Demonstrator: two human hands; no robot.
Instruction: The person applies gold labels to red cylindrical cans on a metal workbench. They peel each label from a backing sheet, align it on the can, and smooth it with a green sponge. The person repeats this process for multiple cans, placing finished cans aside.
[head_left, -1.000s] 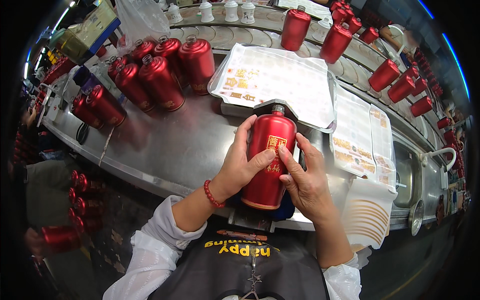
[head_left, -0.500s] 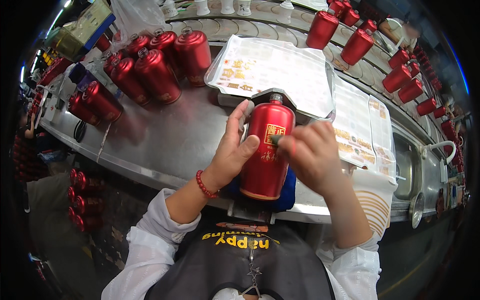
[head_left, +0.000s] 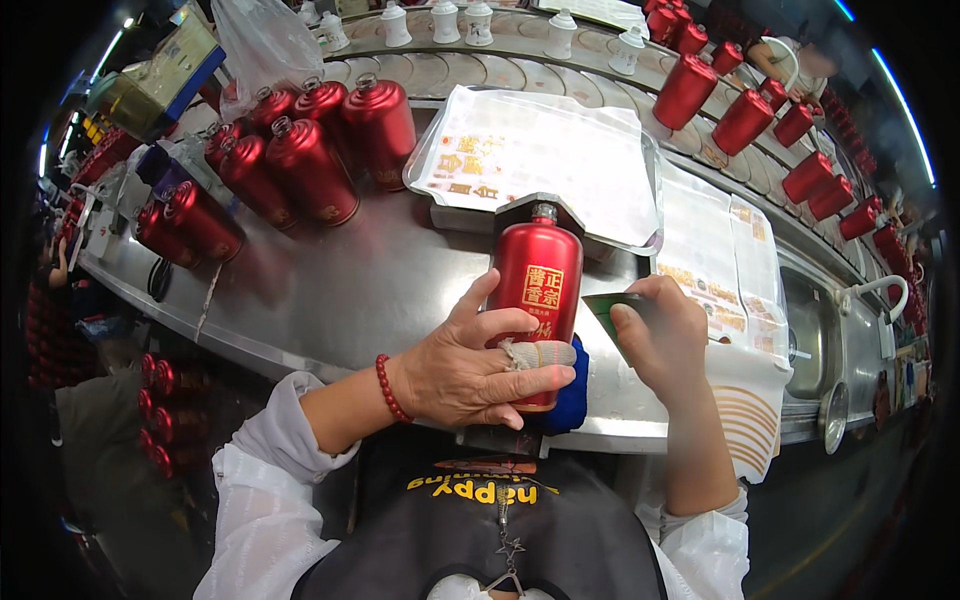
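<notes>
A glossy red bottle (head_left: pixel 540 258) with gold lettering and a clear glass neck leans in front of me, its top by a dark angular rest. My left hand (head_left: pixel 485 365) lies across its lower front, fingers laid over the surface and gripping it; one finger wears a pale fabric wrap. Just right of the bottle, apart from it, my right hand (head_left: pixel 660 335) pinches a thin, dark green scraper (head_left: pixel 612 318) between thumb and fingers. A blue cloth (head_left: pixel 570 390) is partly hidden beneath the bottle.
Several red bottles (head_left: pixel 305 170) stand at the left of the metal table. Behind my bottle lies a tray of printed transfer sheets (head_left: pixel 560 150), with more sheets (head_left: pixel 700 260) at right. A curved conveyor (head_left: pixel 520 75) carries white vessels and red bottles. A sink (head_left: pixel 810 330) lies far right.
My left hand has moved from the bottle's left side down across its lower front. My right hand has drawn away to the right from the bottle's front with the scraper.
</notes>
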